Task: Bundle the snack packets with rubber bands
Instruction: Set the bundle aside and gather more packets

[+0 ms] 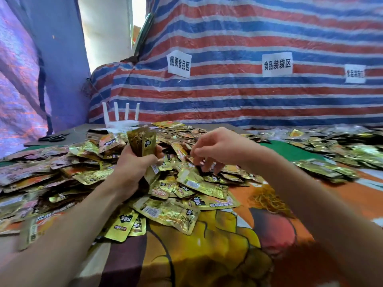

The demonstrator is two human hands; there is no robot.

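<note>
**Q:** Report the left hand (132,165).

**A:** Clenched around an upright stack of gold foil snack packets (143,141), held above the far left part of the pile, with the thumb across the front packet.

**Q:** And the right hand (217,148)?

**A:** Palm down over the large pile of loose gold foil packets (186,185), fingers curled toward it. The fingertips are blurred, so whether they pinch a packet cannot be determined.

**Q:** Location of the bands?

**A:** A heap of thin yellow rubber bands (269,200) lies on the orange patterned cloth (207,251), just right of the pile and beside the right forearm. Neither hand touches it.

**Q:** Other items?

**A:** A white router with four upright antennas (121,118) and black scissors (54,137) sit at the far left of the table, before a red, white and blue striped tarpaulin (248,96).
</note>
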